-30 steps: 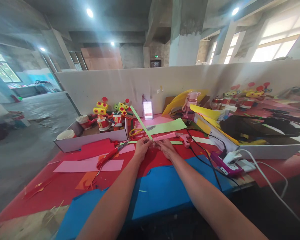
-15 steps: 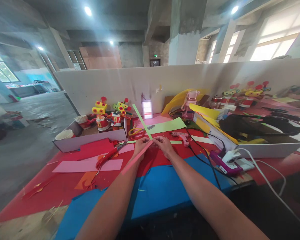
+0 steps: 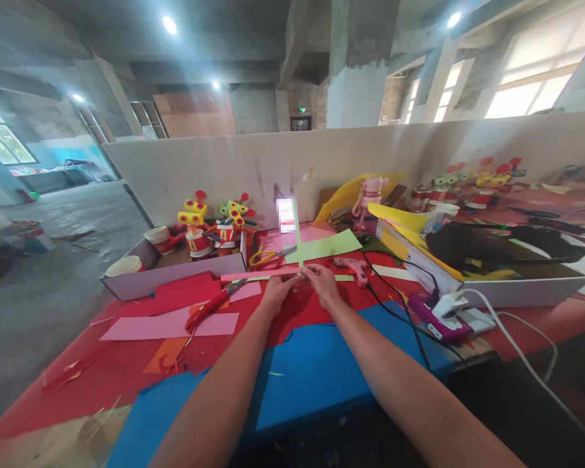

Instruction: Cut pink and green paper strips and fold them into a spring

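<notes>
A pink paper strip point(image 3: 253, 274) and a light green paper strip point(image 3: 298, 240) meet at their ends between my fingertips. The pink one reaches out to the left; the green one points away from me. My left hand point(image 3: 276, 294) is closed, thumb and fingers at the joined ends from the left. From the right, my right hand point(image 3: 322, 285) pinches the same corner. How the ends overlap is hidden by my fingers. Just beyond lie yellow-handled scissors point(image 3: 263, 259) and a green paper sheet point(image 3: 334, 246). A pink glue gun point(image 3: 355, 268) rests right of my right hand.
Red-handled scissors point(image 3: 207, 311) lie on pink paper point(image 3: 127, 327) at left. A box point(image 3: 175, 276) holds paper-cup figures point(image 3: 197, 237). Cables run to a purple power strip point(image 3: 439, 318) at right, near a white box point(image 3: 521, 292). Blue sheeting point(image 3: 316, 370) covers the near edge.
The strips have turned clockwise in my fingers: the green one swung from leaning left to pointing straight away, and the pink one rose from slanting toward me to lying level leftward.
</notes>
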The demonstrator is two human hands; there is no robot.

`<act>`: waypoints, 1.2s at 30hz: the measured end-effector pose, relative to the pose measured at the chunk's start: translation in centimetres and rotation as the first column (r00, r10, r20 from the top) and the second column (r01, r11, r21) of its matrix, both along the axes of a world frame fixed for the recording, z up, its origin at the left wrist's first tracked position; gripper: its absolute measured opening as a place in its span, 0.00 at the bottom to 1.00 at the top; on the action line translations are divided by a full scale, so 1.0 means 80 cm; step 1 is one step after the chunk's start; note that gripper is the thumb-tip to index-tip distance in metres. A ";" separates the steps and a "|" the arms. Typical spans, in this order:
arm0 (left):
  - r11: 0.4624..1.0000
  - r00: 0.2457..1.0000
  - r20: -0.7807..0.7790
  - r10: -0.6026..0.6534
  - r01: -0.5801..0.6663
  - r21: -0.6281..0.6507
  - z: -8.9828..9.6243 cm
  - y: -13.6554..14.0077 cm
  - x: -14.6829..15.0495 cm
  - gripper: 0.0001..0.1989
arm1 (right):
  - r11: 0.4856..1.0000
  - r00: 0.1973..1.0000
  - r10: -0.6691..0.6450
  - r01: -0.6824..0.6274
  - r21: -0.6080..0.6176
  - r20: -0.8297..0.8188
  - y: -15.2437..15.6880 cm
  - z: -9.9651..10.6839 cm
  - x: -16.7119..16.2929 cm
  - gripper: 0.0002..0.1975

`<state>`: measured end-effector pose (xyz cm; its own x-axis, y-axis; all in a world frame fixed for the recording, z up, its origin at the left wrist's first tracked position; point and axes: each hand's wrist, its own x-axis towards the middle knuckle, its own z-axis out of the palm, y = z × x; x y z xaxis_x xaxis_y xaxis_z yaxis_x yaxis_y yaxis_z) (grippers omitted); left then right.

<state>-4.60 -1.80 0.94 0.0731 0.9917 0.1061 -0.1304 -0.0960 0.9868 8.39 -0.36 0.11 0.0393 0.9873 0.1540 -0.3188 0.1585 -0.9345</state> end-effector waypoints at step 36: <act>0.980 0.981 0.061 0.184 -0.188 0.063 0.008 -0.002 -0.007 0.17 | 0.981 0.929 -0.040 -0.033 0.190 0.368 0.006 -0.005 0.006 0.19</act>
<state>-5.20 -1.92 1.58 -0.1197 0.9778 0.1723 -0.1571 -0.1900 0.9691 8.89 0.08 -0.32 -0.0530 0.9381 0.3423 0.0437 0.3446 -0.9377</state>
